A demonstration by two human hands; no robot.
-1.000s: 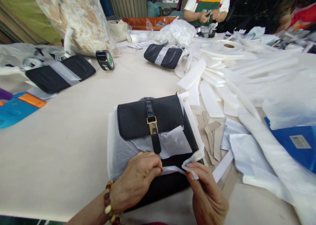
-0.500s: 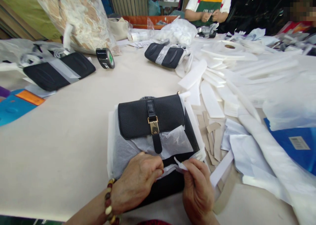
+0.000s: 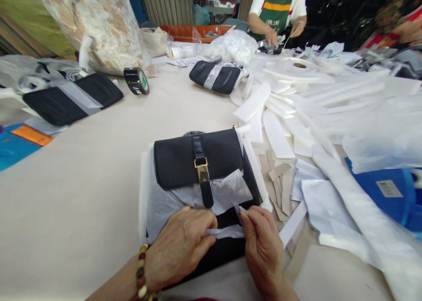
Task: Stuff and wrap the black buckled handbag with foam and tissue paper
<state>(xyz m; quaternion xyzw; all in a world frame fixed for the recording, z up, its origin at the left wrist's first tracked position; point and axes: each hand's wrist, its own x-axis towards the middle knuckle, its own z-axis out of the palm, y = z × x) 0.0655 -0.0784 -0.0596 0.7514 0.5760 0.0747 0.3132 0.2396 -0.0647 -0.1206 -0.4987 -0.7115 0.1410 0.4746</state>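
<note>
A black bag (image 3: 198, 160) with a gold buckle (image 3: 201, 171) lies on the table in front of me, its flap over thin white tissue paper (image 3: 231, 191). My left hand (image 3: 184, 244), with a beaded bracelet at the wrist, rests on the bag's lower left and grips the tissue between thumb and curled fingers. My right hand (image 3: 262, 244) pinches another part of the tissue at the bag's lower right. A strip of the tissue stretches between both hands across the black lower part of the bag.
White foam strips (image 3: 277, 133), beige card pieces (image 3: 280, 178) and a blue package (image 3: 379, 191) lie to the right. Two wrapped black items (image 3: 215, 76), a black tape roll (image 3: 136, 81) and a stuffed plastic bag (image 3: 95, 28) stand farther back. A person (image 3: 277, 15) works across the table.
The tissue between my hands has shifted, and my right hand's fingers have closed up on it. The person across has moved their hands apart and lower. The whole view has shifted slightly.
</note>
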